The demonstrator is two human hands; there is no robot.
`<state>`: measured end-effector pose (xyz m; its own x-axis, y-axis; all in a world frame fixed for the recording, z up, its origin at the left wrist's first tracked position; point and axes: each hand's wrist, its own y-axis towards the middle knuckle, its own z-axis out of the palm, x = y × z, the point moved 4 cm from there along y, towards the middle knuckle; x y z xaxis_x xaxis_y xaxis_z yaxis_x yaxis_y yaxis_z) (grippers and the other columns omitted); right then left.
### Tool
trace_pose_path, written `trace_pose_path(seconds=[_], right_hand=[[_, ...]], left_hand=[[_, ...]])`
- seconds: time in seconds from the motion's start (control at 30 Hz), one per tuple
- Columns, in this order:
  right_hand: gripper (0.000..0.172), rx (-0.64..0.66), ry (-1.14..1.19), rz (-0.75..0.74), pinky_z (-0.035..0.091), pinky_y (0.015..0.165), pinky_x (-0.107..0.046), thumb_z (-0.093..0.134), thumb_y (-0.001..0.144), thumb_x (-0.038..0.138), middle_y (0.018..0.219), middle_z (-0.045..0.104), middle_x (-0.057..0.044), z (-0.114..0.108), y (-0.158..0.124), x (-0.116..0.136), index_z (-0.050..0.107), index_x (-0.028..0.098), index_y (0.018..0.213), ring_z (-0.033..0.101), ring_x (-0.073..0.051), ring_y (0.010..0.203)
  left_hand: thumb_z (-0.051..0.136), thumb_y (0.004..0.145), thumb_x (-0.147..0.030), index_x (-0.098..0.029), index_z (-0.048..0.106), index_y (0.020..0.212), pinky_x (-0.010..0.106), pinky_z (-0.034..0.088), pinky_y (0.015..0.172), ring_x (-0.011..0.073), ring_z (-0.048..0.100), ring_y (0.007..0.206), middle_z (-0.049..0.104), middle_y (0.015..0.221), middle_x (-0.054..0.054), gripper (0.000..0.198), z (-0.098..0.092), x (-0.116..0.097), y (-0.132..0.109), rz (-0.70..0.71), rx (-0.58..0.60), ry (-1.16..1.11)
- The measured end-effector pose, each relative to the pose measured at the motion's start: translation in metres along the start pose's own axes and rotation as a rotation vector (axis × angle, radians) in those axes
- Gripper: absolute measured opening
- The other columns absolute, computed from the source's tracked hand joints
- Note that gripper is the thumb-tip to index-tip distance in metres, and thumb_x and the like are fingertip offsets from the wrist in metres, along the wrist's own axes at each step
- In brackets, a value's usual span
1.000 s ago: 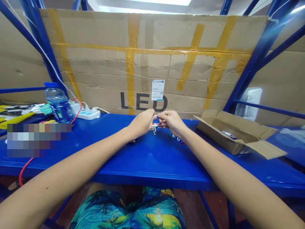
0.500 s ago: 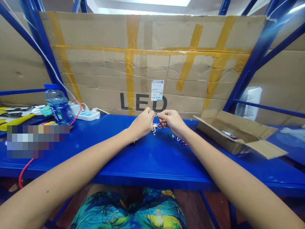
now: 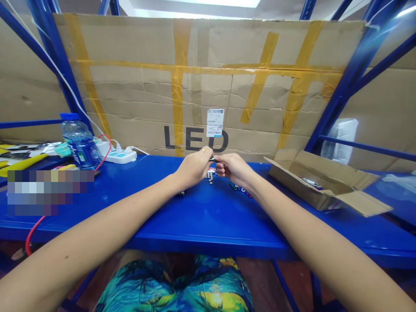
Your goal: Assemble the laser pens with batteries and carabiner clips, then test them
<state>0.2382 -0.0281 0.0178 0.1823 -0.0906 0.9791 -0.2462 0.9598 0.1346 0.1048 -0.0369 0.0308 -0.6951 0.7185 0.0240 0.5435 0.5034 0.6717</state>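
Observation:
My left hand (image 3: 194,166) and my right hand (image 3: 232,167) meet fingertip to fingertip above the blue shelf top (image 3: 201,212). Both are closed in a pinch on one small dark part (image 3: 212,160) held between them; it is too small to name. A ring shows on my left hand. Just below the hands lies a little heap of small metal pieces (image 3: 210,175). Several coloured clips (image 3: 239,189) lie on the shelf beside my right wrist.
An open cardboard box (image 3: 320,182) stands at the right. A water bottle (image 3: 80,141) and a white power strip (image 3: 120,154) with a red cable sit at the left. A taped cardboard sheet marked LED (image 3: 201,86) closes the back. Blue rack posts flank both sides.
The hands stay together over the heap. The pale piece seen between the fingertips a second ago now looks dark, and my right hand has dropped slightly.

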Motion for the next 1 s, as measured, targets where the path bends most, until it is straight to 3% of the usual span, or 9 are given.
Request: trace_pose_path(seconds=[0.23, 0.33, 0.47, 0.6, 0.87, 1.0], right_hand=[[0.029, -0.034, -0.160, -0.131, 0.035, 0.040, -0.022, 0.069, 0.078, 0.025, 0.048, 0.049, 0.002, -0.006, 0.001, 0.006, 0.052, 0.016, 0.056, 0.042, -0.007, 0.041], [0.025, -0.068, -0.223, -0.227, 0.037, 0.040, -0.022, 0.070, 0.078, 0.026, 0.050, 0.053, 0.001, -0.009, 0.002, 0.008, 0.054, 0.016, 0.060, 0.045, -0.008, 0.041], [0.025, -0.067, -0.287, -0.259, 0.038, 0.039, -0.023, 0.072, 0.076, 0.028, 0.051, 0.056, 0.001, -0.009, 0.003, 0.006, 0.055, 0.017, 0.061, 0.047, -0.009, 0.041], [0.029, -0.030, -0.233, -0.184, 0.036, 0.040, -0.023, 0.070, 0.077, 0.027, 0.049, 0.051, 0.001, -0.006, 0.002, 0.003, 0.053, 0.017, 0.057, 0.044, -0.008, 0.041], [0.023, 0.040, 0.122, 0.153, 0.019, 0.037, -0.018, 0.059, 0.081, 0.012, 0.047, 0.032, 0.008, 0.003, -0.003, 0.000, 0.048, 0.017, 0.062, 0.027, -0.005, 0.041], [0.027, 0.066, 0.150, 0.216, 0.018, 0.037, -0.018, 0.055, 0.085, 0.012, 0.046, 0.027, 0.009, 0.002, -0.003, -0.001, 0.043, 0.018, 0.062, 0.022, -0.005, 0.040]], left_hand=[[0.037, 0.096, -0.022, -0.016, 0.049, 0.097, 0.036, 0.050, 0.081, 0.0207, 0.058, 0.093, 0.054, 0.104, 0.011, 0.014, -0.003, -0.003, 0.001, -0.013, -0.077, -0.057], [0.031, 0.097, -0.018, -0.015, 0.051, 0.090, 0.036, 0.049, 0.082, 0.0199, 0.057, 0.092, 0.053, 0.103, 0.012, 0.021, 0.002, 0.000, 0.003, -0.010, -0.059, -0.055], [0.037, 0.095, -0.019, -0.016, 0.053, 0.088, 0.036, 0.048, 0.075, 0.0209, 0.059, 0.083, 0.061, 0.087, 0.010, 0.018, 0.006, 0.006, 0.004, -0.046, 0.018, -0.037], [0.040, 0.095, -0.023, -0.015, 0.055, 0.094, 0.034, 0.047, 0.068, 0.0213, 0.062, 0.076, 0.065, 0.083, 0.009, 0.016, 0.003, 0.005, 0.001, -0.042, 0.052, 0.016], [0.034, 0.095, -0.018, -0.012, 0.055, 0.093, 0.032, 0.046, 0.063, 0.0206, 0.060, 0.073, 0.062, 0.084, 0.011, 0.022, 0.003, -0.001, -0.001, 0.179, 0.027, 0.296], [0.034, 0.095, -0.016, -0.014, 0.057, 0.091, 0.029, 0.045, 0.061, 0.0192, 0.060, 0.074, 0.062, 0.084, 0.010, 0.024, 0.004, 0.001, -0.001, 0.252, 0.008, 0.378]])
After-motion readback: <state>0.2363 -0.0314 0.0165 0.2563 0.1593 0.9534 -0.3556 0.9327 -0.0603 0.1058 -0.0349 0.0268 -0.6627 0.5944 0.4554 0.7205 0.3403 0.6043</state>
